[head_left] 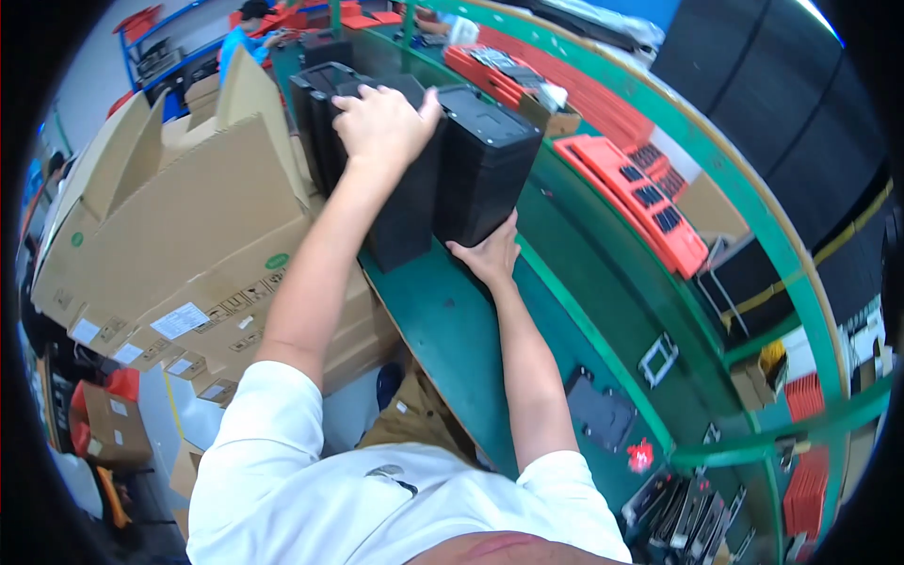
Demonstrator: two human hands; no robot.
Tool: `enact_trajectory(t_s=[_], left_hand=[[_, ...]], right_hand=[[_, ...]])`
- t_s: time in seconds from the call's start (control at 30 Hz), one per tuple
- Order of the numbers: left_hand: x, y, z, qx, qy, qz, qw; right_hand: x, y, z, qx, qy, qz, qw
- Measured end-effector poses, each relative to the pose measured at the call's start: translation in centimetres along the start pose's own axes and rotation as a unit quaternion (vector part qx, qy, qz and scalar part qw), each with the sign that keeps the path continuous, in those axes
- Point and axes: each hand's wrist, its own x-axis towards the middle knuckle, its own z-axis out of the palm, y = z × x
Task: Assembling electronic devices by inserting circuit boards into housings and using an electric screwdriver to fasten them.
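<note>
Tall black boxes with corner rivets stand upright side by side on the green bench. My left hand (388, 124) lies over the top of the middle black box (400, 202), fingers spread and thumb by the gap to its neighbour. At the lower near corner of the right-hand black box (485, 155), my right hand (490, 254) cups the edge, thumb on one side and fingers partly hidden round the other. A further black box (315, 127) with a rimmed top stands to the left, partly behind my left forearm.
Large open cardboard cartons (188, 217) crowd the bench's left side. A green metal frame (697, 122) arches along the right. Orange-red trays (631, 198), a dark flat plate (601, 412) and a small metal frame (658, 360) lie rightward. Another person (247, 38) works at the back.
</note>
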Motion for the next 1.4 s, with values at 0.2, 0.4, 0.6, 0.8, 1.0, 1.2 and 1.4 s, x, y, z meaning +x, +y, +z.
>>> enact_trajectory(t_s=[0.2,0.4,0.6,0.8,1.0,1.2,1.4], left_hand=[[0.7,0.8,-1.3,0.005,-0.069,-0.006,0.998],[-5.7,0.0,-2.9,-0.244,0.168,0.285,0.912],[-19.1,2.5,2.9,-0.728,-0.330,0.209,0.564],[-23.9,5.2,2.2,-0.605,-0.249,0.213,0.726],[-22.6,0.1,-10.3,-0.569,-0.300,0.343,0.684],[-21.1,1.1,-21.8,-0.767,-0.165,0.374,0.494],[-23.1,4.8,-22.3,-0.727,-0.188,0.281,0.598]], right_hand=[[-6.5,5.7,-5.5,-0.038,0.045,-0.034,0.998],[-11.5,12.9,-14.2,-0.006,-0.020,-0.089,0.996],[-10.0,19.5,-23.5,-0.115,-0.056,-0.150,0.980],[-11.6,31.2,-28.8,-0.407,0.149,0.119,0.893],[-9.7,31.3,-29.6,-0.499,0.005,0.101,0.860],[-12.7,26.6,-35.6,-0.412,0.023,0.266,0.871],[-20.8,21.0,-32.9,-0.167,0.114,0.180,0.963]])
